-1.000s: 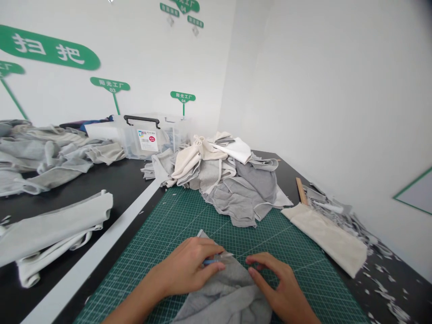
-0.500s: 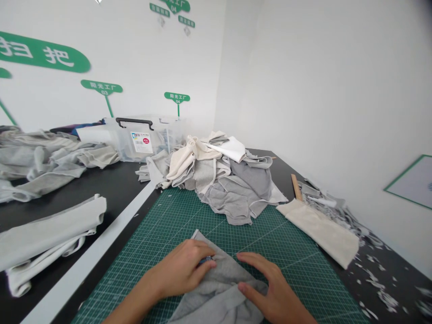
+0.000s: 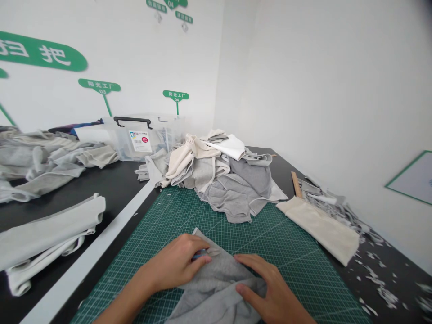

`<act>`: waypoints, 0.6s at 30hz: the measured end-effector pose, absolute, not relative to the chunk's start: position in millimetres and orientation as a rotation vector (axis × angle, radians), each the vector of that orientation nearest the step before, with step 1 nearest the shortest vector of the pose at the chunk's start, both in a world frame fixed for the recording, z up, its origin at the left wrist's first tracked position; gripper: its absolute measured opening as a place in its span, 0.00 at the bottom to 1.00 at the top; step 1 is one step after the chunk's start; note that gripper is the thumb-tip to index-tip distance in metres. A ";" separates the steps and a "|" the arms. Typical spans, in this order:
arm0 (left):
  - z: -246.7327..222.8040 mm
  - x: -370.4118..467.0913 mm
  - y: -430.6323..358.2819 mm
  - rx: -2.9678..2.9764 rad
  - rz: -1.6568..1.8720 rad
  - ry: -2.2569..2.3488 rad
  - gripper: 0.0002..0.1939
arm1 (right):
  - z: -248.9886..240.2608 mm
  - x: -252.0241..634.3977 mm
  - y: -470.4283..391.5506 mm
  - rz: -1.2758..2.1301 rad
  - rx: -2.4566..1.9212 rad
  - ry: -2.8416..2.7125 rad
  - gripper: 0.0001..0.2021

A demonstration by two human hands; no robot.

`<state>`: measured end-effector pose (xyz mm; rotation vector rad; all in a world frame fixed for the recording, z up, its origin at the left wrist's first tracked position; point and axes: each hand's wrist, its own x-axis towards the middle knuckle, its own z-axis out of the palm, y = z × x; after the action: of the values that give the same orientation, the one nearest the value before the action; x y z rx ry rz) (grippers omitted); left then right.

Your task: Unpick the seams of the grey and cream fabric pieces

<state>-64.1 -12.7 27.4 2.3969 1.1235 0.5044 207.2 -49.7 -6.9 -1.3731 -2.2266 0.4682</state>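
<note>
Left hand, pinched closed on a slim blue tool; right hand, half open, touching gray cloth between them: apparently light, limp, best held by its edge.

The right hand has opened wider, its thumb now over the grey cloth.

White walls, green signs.

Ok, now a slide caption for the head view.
Left hand pinching a small blue object, right hand spread on grey cloth, green gridded mat beneath, heaped fabric beyond.
</note>
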 end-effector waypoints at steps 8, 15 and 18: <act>29.9 -59.1 -13.3 2.398 0.556 1.097 0.12 | -7.1 206.3 -50.8 0.466 -1.315 -2.288 0.21; 30.2 -57.5 -15.6 2.405 0.553 1.060 0.11 | -7.5 207.1 -49.3 0.463 -1.301 -2.309 0.22; 32.1 -57.5 -16.1 2.392 0.560 1.037 0.12 | -7.9 206.8 -49.2 0.482 -1.317 -2.317 0.22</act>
<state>-57.5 -16.1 32.1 2.3917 1.0366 0.5602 206.8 -49.2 -7.9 -1.3171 -2.3169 0.4819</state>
